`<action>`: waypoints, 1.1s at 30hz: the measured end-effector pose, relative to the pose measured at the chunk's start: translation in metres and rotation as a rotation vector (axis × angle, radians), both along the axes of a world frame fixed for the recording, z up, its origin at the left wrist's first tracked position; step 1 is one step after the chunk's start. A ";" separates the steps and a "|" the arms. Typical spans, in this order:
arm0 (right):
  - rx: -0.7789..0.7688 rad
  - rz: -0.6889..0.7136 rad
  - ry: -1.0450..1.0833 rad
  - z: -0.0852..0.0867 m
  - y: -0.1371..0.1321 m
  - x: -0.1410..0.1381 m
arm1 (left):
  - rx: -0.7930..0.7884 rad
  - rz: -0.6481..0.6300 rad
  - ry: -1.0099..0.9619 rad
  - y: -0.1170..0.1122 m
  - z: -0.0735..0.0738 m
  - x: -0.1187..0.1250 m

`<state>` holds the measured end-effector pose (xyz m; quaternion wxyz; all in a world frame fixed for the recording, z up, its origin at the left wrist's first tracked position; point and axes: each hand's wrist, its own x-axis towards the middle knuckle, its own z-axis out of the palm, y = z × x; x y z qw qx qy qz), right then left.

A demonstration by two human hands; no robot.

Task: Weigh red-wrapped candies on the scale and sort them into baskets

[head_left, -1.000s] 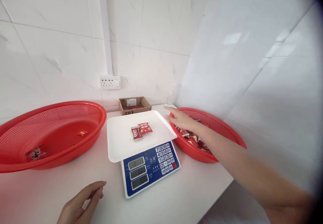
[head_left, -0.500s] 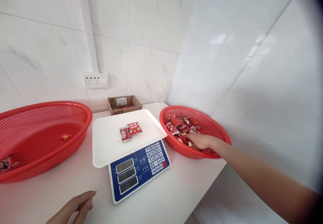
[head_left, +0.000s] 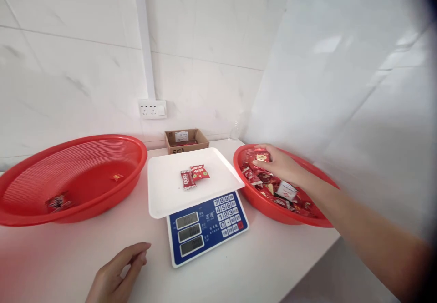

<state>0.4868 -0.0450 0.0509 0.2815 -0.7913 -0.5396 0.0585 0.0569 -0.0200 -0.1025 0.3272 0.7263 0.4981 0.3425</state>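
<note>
My right hand [head_left: 273, 159] holds a red wrapped candy with gold print [head_left: 262, 156] between thumb and fingers, above the right red basket [head_left: 327, 219]. Below it lies a pile of wrapped candies [head_left: 262, 180], mostly red, with one white packet [head_left: 287, 190] among them. My left hand [head_left: 119, 271] is over the table in front of the scale, fingertips drawn together, nothing visible in them. On the white tray [head_left: 164, 194] of the blue-fronted scale [head_left: 208, 228] lie a dark red candy with a dotted border [head_left: 188, 179] and a brighter red candy [head_left: 200, 172], touching.
A larger red basket [head_left: 136, 171] stands left of the scale, holding a small red packet [head_left: 116, 176] and a dark red wrapped piece [head_left: 58, 202]. Behind the scale are a small cardboard box [head_left: 187, 141] and a clear plastic bottle [head_left: 235, 130]. Tiled walls bound the table.
My right hand has come up out of the candy pile, now with a red candy in its fingers. The view has turned left, shifting everything rightward. The two candies stay on the tray.
</note>
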 end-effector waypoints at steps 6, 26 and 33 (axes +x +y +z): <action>-0.132 0.264 0.055 -0.004 0.028 -0.079 | 0.025 -0.038 0.063 -0.001 0.011 -0.002; -0.272 0.231 0.182 -0.003 0.042 -0.100 | -0.042 -0.065 0.030 -0.009 0.016 0.001; -0.205 0.287 0.169 -0.021 0.050 -0.098 | -0.025 -0.047 0.027 -0.008 0.015 0.002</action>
